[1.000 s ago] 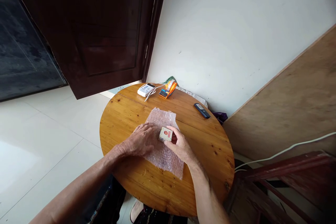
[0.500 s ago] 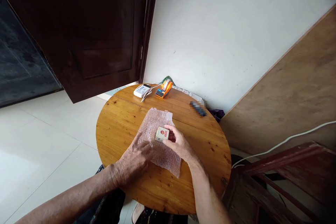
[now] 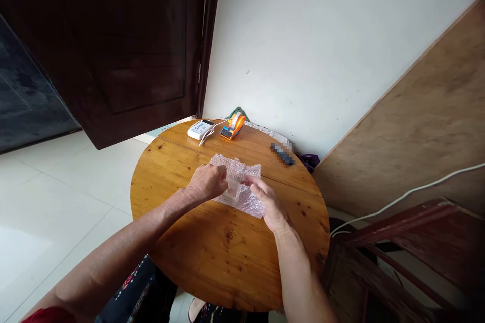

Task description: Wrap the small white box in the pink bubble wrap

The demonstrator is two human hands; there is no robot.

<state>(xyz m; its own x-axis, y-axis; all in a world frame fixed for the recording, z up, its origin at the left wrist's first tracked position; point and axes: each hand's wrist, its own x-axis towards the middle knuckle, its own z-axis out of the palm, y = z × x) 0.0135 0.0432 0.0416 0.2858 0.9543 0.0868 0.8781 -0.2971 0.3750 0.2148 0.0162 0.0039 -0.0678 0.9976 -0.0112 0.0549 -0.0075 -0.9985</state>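
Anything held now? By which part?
Left hand seems to grip the bubble wrap by its left side, fingertips hidden; whether the right hand holds it, can't tell.

readable text: none | white gadget (image 3: 199, 130): lettering too small | box (image 3: 231, 191) under bubble wrap (image 3: 253, 203): reddish mark, blurred | paper (image 3: 272, 134) behind tabletop (image 3: 212, 257): print illegible

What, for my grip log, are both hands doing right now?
Left hand: closed, apparently on the bubble wrap.
Right hand: loosely open at it, no grip visible.

Floor tiles (image 3: 23, 242) are washed with glare, seemingly from the left; the panelled door (image 3: 140, 50) is sunk in gloom.
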